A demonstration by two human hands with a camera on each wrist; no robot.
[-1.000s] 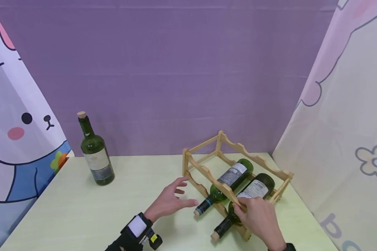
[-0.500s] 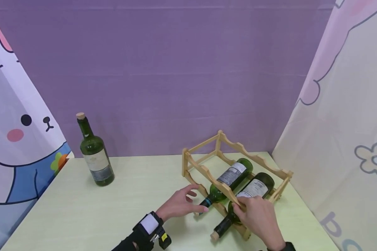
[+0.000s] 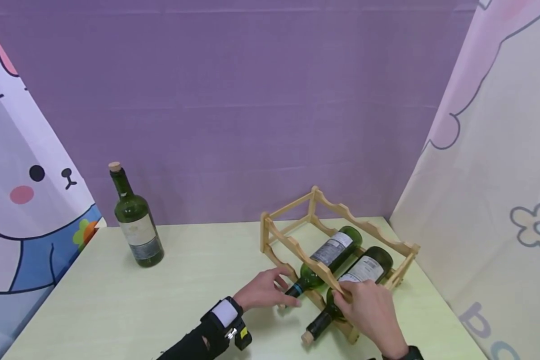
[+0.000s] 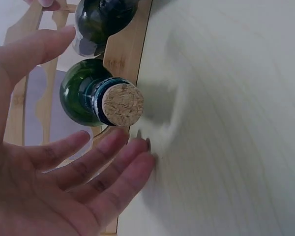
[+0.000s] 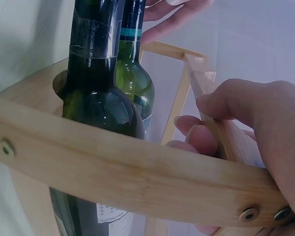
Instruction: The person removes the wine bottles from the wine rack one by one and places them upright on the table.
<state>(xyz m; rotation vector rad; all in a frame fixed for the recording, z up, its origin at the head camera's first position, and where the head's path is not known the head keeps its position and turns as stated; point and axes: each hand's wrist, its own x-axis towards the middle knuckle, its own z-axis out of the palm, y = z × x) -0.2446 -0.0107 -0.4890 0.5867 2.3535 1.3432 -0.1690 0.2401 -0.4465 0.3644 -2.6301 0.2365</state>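
The left hand (image 3: pixel 266 289) is at the neck of a green, blue-banded bottle (image 3: pixel 330 252). Its grip is wide: in the left wrist view the thumb is above the cork (image 4: pixel 123 104) and the spread fingers below it; whether any fingertip touches the glass, I cannot tell. The right hand (image 3: pixel 370 307) has a narrow grip holding the top rail of a wooden rack (image 5: pixel 137 172), thumb on one side and fingers on the other.

The rack stands slantwise on the pale counter (image 3: pixel 198 280), one end close to the back edge, its long far side towards the right edge. The blue-banded bottle lies in it beside a darker bottle (image 3: pixel 364 270), both necks poking out past the front rails, towards the counter's near side. A third bottle (image 3: pixel 138 225), corked and labelled, stands upright near the back left corner, well apart from the rack. Behind the counter hangs a purple cloth (image 3: pixel 229 110).
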